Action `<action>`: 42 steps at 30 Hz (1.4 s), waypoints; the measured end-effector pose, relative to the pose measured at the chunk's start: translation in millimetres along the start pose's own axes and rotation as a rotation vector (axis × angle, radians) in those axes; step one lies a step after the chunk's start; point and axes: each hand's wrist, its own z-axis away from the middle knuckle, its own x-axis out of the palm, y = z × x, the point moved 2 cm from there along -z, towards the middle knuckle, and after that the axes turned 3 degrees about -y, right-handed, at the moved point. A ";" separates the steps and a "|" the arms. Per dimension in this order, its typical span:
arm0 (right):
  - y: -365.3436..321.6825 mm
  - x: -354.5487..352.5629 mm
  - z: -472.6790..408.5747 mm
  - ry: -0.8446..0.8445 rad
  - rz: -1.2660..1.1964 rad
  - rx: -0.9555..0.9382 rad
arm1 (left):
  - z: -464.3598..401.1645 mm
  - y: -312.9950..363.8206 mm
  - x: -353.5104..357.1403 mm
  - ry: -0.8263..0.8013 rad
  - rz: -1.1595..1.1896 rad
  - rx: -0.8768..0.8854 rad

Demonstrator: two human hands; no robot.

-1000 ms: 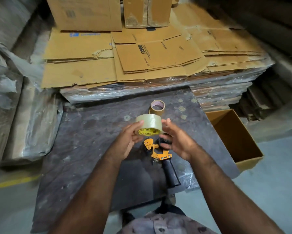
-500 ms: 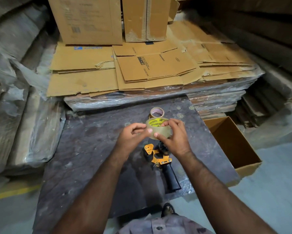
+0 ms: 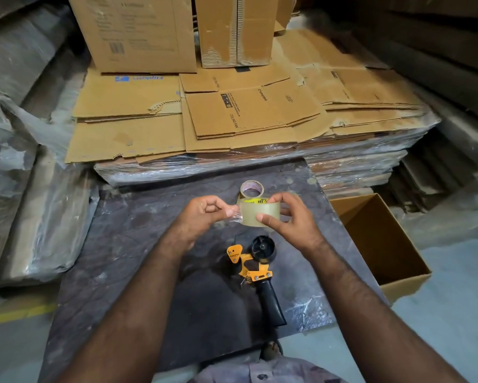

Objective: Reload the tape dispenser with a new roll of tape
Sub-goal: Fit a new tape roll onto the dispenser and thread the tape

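Note:
A new roll of clear tape with a yellow label inside is held above the dark table. My right hand grips the roll from the right side. My left hand pinches the tape's loose end at the roll's left edge, a short clear strip stretched between them. The orange and black tape dispenser lies flat on the table below my hands, its black spool bare and its black handle pointing toward me. An empty cardboard tape core stands on the table just behind the roll.
An open cardboard box sits at the table's right edge. Flattened cartons wrapped in plastic are stacked behind the table, with upright boxes on top. Plastic-wrapped bundles lie to the left.
The roll was turned in my hands and shifted to my right hand. My left hand took hold of the tape end and pulled it a little to the left.

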 end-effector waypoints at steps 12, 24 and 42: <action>23.2 -22.8 -22.0 -0.139 0.067 0.185 | -15.5 -0.3 22.5 -0.151 -0.099 -0.115; 80.6 7.4 -30.3 -0.415 0.285 -0.088 | -13.5 -71.2 69.7 -0.076 -0.306 -0.265; 133.0 7.1 -33.5 -0.635 0.402 -0.049 | -21.0 -108.2 104.0 0.134 -0.905 -0.234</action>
